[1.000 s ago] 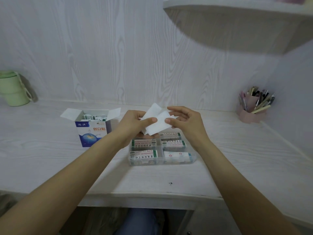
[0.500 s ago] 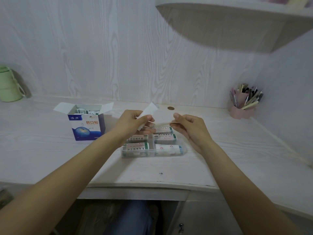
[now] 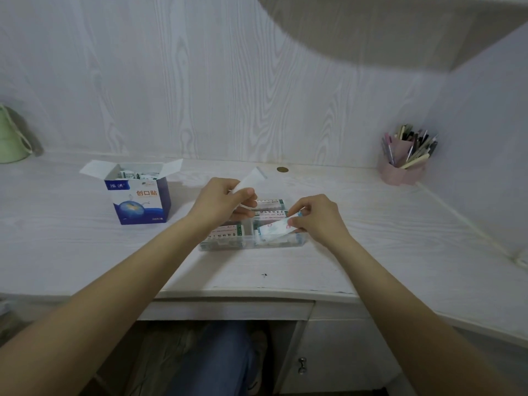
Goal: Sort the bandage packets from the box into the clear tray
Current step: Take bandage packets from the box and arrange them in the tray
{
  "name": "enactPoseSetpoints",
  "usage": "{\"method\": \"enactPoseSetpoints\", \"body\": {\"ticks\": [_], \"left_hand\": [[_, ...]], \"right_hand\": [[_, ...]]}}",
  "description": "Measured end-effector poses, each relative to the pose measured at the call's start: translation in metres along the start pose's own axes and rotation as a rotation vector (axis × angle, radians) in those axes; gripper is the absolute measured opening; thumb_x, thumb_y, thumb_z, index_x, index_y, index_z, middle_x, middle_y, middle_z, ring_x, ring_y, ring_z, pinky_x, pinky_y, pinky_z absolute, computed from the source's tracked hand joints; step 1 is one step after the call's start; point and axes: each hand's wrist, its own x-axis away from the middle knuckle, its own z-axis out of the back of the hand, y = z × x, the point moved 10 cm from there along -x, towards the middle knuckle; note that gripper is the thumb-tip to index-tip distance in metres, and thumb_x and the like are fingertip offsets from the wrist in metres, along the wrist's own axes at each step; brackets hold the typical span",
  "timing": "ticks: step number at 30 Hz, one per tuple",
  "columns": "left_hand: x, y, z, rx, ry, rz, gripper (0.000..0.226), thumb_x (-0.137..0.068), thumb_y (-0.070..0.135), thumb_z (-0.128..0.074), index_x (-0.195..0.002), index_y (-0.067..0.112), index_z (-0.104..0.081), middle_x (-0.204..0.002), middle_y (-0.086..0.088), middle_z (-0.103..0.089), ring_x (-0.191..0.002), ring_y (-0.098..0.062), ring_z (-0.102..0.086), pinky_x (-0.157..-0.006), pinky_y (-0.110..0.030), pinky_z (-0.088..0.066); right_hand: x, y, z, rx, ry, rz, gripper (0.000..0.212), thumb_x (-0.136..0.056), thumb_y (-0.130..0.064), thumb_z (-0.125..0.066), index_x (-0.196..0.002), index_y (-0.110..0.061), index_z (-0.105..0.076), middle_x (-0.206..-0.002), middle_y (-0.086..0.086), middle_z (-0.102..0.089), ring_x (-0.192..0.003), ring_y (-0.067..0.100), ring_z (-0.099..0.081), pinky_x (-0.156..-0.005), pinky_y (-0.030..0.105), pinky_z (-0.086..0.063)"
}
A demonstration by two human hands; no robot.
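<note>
Head view. The right hand (image 3: pixel 317 217) pinched one bandage packet (image 3: pixel 274 230) by its end, holding it low over the near right compartment of the clear tray (image 3: pixel 251 244); whether the packet already touched the packets beneath it could not be told. The left hand (image 3: pixel 223 201) pinched more white packets (image 3: pixel 248 181) between thumb and fingers, raised above the far left part of the tray. The box (image 3: pixel 137 195) stood open well to the left of the tray, with packets visible inside, so the sorting appeared unfinished.

Likely risks, as judged from this moment: the packet, held only at one end and tilted, could have slid over the low tray wall or landed across the divider into the neighbouring compartment. The loose grip of the left hand on several thin packets could have let one slip and fall among rows already sorted. The light tray could also have shifted if a hand had nudged it.

The desk (image 3: pixel 85 252) was pale wood-grain, set against walls of the same finish. A pen holder (image 3: pixel 403 167) stood at the far right, a green container (image 3: pixel 11 138) at the far left, and a shelf (image 3: pixel 400 30) hung above.
</note>
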Motion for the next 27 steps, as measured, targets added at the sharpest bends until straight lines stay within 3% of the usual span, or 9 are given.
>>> {"method": "enactPoseSetpoints", "body": {"ticks": [2,5,8,12,21,25,27], "left_hand": [[0.001,0.001,0.0,-0.021,-0.005,-0.007,0.019,-0.095,0.017,-0.055,-0.084,0.007,-0.067,-0.084,-0.009,-0.071,-0.066,-0.015,-0.07,-0.063,-0.023,-0.058],[0.002,0.002,0.001,-0.033,-0.009,-0.015,0.019,-0.095,0.018,-0.055,-0.084,0.007,-0.067,-0.085,-0.008,-0.071,-0.069,-0.017,-0.071,-0.067,-0.026,-0.059],[0.003,0.003,0.004,-0.02,-0.001,-0.013,0.019,-0.095,0.018,-0.055,-0.086,0.005,-0.067,-0.085,-0.009,-0.071,-0.069,-0.021,-0.071,-0.066,-0.026,-0.059],[0.004,0.003,0.003,-0.016,-0.01,-0.014,0.019,-0.095,0.017,-0.055,-0.087,0.004,-0.066,-0.087,-0.01,-0.071,-0.067,-0.02,-0.07,-0.063,-0.024,-0.059],[0.006,0.003,-0.001,-0.029,-0.044,0.004,0.02,-0.095,0.017,-0.055,-0.097,0.0,-0.066,-0.089,-0.008,-0.072,-0.063,-0.018,-0.07,-0.059,-0.023,-0.058],[0.007,0.003,-0.002,-0.043,-0.07,0.004,0.018,-0.095,0.016,-0.055,-0.094,0.002,-0.066,-0.084,-0.01,-0.072,-0.053,-0.013,-0.066,-0.052,-0.02,-0.055],[0.006,0.004,0.0,-0.054,-0.072,-0.008,0.013,-0.094,0.014,-0.057,-0.091,0.007,-0.067,-0.078,-0.006,-0.071,-0.048,-0.009,-0.062,-0.05,-0.019,-0.052]], "right_hand": [[-0.002,-0.013,-0.007,0.151,-0.021,0.069,0.009,-0.075,-0.003,-0.074,-0.083,-0.006,-0.072,-0.067,-0.003,-0.05,-0.063,0.01,-0.051,-0.064,0.026,-0.053],[-0.001,-0.02,-0.02,0.378,-0.064,0.089,0.006,-0.077,-0.012,-0.073,-0.079,-0.015,-0.069,-0.083,0.002,-0.061,-0.079,0.02,-0.057,-0.056,0.025,-0.037],[0.0,-0.021,-0.026,0.508,-0.089,0.067,0.004,-0.08,-0.017,-0.071,-0.079,-0.015,-0.067,-0.088,0.007,-0.067,-0.083,0.024,-0.062,-0.058,0.025,-0.037],[0.002,-0.022,-0.026,0.553,-0.094,0.052,0.007,-0.081,-0.02,-0.071,-0.083,-0.013,-0.07,-0.085,0.008,-0.067,-0.079,0.024,-0.06,-0.062,0.028,-0.04],[0.003,-0.029,-0.028,0.633,-0.122,0.063,0.014,-0.083,-0.021,-0.069,-0.095,-0.016,-0.069,-0.098,0.007,-0.064,-0.091,0.026,-0.06,-0.068,0.029,-0.041],[0.003,-0.031,-0.024,0.644,-0.111,0.067,0.008,-0.083,-0.015,-0.063,-0.088,-0.016,-0.069,-0.089,0.005,-0.065,-0.081,0.025,-0.059,-0.063,0.027,-0.041],[0.002,-0.037,-0.012,0.513,-0.031,0.095,0.011,-0.086,-0.016,-0.059,-0.085,-0.018,-0.07,-0.084,0.002,-0.067,-0.076,0.02,-0.061,-0.062,0.026,-0.044]]}}
